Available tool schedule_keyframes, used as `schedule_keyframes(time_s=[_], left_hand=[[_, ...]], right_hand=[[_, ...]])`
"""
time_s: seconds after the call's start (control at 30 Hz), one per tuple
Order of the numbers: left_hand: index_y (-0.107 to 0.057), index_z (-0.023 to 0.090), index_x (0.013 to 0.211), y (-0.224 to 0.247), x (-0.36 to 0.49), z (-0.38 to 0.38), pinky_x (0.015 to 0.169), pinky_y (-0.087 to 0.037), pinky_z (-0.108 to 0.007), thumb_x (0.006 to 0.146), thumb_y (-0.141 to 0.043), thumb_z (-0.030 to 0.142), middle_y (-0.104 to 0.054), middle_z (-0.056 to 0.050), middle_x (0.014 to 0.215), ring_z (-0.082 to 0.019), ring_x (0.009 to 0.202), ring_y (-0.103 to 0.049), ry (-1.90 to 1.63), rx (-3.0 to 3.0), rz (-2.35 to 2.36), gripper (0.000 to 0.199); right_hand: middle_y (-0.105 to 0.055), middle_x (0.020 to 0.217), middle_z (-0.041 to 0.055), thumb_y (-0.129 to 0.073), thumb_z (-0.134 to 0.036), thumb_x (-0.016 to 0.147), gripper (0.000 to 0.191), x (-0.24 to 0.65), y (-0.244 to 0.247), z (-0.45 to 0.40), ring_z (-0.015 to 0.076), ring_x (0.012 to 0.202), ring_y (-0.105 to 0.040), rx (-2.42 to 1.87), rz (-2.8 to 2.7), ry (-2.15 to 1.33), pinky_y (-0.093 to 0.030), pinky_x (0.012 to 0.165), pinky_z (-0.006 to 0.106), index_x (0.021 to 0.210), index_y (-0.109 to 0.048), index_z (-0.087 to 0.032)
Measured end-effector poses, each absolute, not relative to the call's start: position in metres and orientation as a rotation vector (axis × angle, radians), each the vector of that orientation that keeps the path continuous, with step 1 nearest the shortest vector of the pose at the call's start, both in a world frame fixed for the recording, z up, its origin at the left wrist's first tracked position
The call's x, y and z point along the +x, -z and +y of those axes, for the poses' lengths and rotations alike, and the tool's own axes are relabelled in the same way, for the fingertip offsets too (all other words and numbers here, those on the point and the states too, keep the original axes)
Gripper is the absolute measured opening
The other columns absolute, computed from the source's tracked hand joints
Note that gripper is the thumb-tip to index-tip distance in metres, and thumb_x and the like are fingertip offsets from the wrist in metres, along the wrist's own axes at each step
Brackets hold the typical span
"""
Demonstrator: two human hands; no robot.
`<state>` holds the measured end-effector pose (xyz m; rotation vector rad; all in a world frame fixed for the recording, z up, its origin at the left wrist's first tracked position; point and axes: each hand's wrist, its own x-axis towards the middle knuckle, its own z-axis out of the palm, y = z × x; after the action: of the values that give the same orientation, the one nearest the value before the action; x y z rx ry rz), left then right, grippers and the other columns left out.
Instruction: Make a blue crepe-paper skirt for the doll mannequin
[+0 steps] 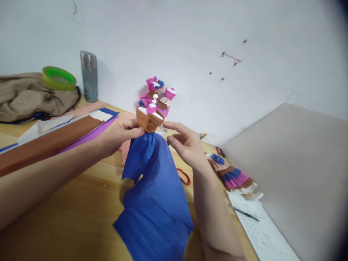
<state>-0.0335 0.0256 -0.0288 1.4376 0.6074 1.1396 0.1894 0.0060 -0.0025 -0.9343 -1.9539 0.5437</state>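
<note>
The brown paper piece [146,122], with white and pink parts in its top, is held up just above the middle of the view, and gathered blue paper [160,185] spreads below it toward six o'clock. At its nine o'clock, the left hand [122,135] has its fingers closed on its base, by the gathers. At three to four o'clock, the right hand [187,143] has its fingers partly open, index fingertip at the piece's edge; whether it touches, I cannot tell. Outward on the surface [89,203], a red handle [185,177] lies at five o'clock, a layered paper piece [235,175] at four, brown strips [54,143] at eight to nine, and a grey bottle [89,79] stands at ten.
</note>
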Motion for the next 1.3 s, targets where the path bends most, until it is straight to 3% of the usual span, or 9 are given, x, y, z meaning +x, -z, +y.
schedule_keyframes(time_s=[0.13, 0.37, 0.6, 0.7, 0.87, 1.07, 1.13, 1.2, 1.3], left_hand=[[-0.078, 0.021, 0.092, 0.034, -0.037, 0.031, 0.083, -0.052, -0.027, 0.074, -0.076, 0.039, -0.076, -0.002, 0.092, -0.018, 0.087, -0.068, -1.080, 1.486, 0.574, 0.025], [-0.077, 0.019, 0.096, 0.036, -0.045, 0.032, 0.080, -0.053, -0.028, 0.078, -0.074, 0.033, -0.075, -0.006, 0.096, -0.020, 0.091, -0.068, -0.978, 1.521, 0.544, 0.022], [-0.075, 0.020, 0.070, 0.023, -0.041, 0.023, 0.076, -0.050, -0.022, 0.076, -0.076, 0.032, -0.063, 0.002, 0.057, -0.011, 0.066, -0.061, -0.913, 1.542, 0.465, 0.014], [-0.075, 0.019, 0.070, 0.020, -0.038, 0.019, 0.069, -0.049, -0.022, 0.075, -0.076, 0.031, -0.060, 0.003, 0.053, -0.012, 0.065, -0.061, -0.941, 1.540, 0.540, 0.014], [-0.077, 0.018, 0.089, 0.021, -0.030, 0.014, 0.066, -0.050, -0.023, 0.076, -0.073, 0.033, -0.071, -0.001, 0.073, -0.015, 0.072, -0.065, -1.003, 1.497, 0.685, 0.021], [-0.077, 0.017, 0.089, 0.021, -0.027, 0.013, 0.061, -0.050, -0.021, 0.076, -0.073, 0.037, -0.072, -0.002, 0.074, -0.015, 0.070, -0.065, -1.021, 1.453, 0.679, 0.024], [-0.077, 0.018, 0.087, 0.020, -0.028, 0.013, 0.061, -0.051, -0.022, 0.075, -0.074, 0.039, -0.073, -0.003, 0.078, -0.015, 0.069, -0.065, -1.051, 1.441, 0.676, 0.025], [-0.077, 0.018, 0.087, 0.018, -0.029, 0.013, 0.062, -0.051, -0.022, 0.075, -0.074, 0.040, -0.073, -0.003, 0.079, -0.015, 0.070, -0.065, -1.078, 1.429, 0.685, 0.025], [-0.076, 0.017, 0.086, 0.017, -0.028, 0.013, 0.061, -0.051, -0.022, 0.074, -0.074, 0.040, -0.072, -0.003, 0.076, -0.015, 0.069, -0.065, -1.097, 1.441, 0.702, 0.026]], right_hand=[[-0.066, 0.096, 0.0061, -0.062, -0.023, 0.084, 0.016, 0.199, 0.009, 0.020, 0.0154, 0.074, -0.068, -0.826, -1.940, -0.631, -0.058, 0.073, 0.034, 0.098, -0.069, -0.019], [-0.063, 0.096, 0.0055, -0.062, -0.031, 0.084, 0.018, 0.199, 0.003, 0.017, 0.0141, 0.069, -0.067, -0.761, -1.898, -0.674, -0.057, 0.070, 0.033, 0.094, -0.068, -0.018], [-0.069, 0.095, 0.0076, -0.063, -0.035, 0.081, 0.018, 0.191, 0.010, 0.027, 0.0192, 0.090, -0.065, -0.756, -1.867, -0.696, -0.053, 0.083, 0.035, 0.086, -0.070, -0.019], [-0.070, 0.098, 0.0061, -0.061, -0.032, 0.080, 0.018, 0.192, 0.022, 0.039, 0.0190, 0.096, -0.065, -0.717, -1.822, -0.795, -0.050, 0.089, 0.034, 0.089, -0.070, -0.019], [-0.071, 0.105, 0.0057, -0.064, -0.039, 0.081, 0.025, 0.195, 0.028, 0.046, 0.0172, 0.092, -0.067, -0.719, -1.760, -0.934, -0.052, 0.084, 0.032, 0.095, -0.072, -0.020], [-0.066, 0.121, 0.0098, -0.064, -0.054, 0.079, 0.044, 0.195, 0.005, 0.020, 0.0107, 0.058, -0.064, -0.972, -1.847, -0.769, -0.056, 0.058, 0.028, 0.107, -0.068, -0.020], [-0.069, 0.112, 0.0098, -0.061, -0.051, 0.082, 0.039, 0.191, -0.001, 0.010, 0.0091, 0.050, -0.060, -1.071, -1.820, -0.607, -0.050, 0.049, 0.025, 0.100, -0.068, -0.017], [-0.070, 0.082, 0.0053, -0.056, -0.048, 0.084, 0.035, 0.186, -0.007, 0.000, 0.0103, 0.048, -0.059, -1.108, -1.823, -0.508, -0.045, 0.048, 0.023, 0.085, -0.067, -0.015], [-0.057, 0.058, -0.0003, -0.053, -0.046, 0.084, 0.036, 0.177, -0.012, -0.013, 0.0119, 0.054, -0.056, -1.105, -1.972, -0.479, -0.041, 0.051, 0.023, 0.070, -0.062, -0.015]])
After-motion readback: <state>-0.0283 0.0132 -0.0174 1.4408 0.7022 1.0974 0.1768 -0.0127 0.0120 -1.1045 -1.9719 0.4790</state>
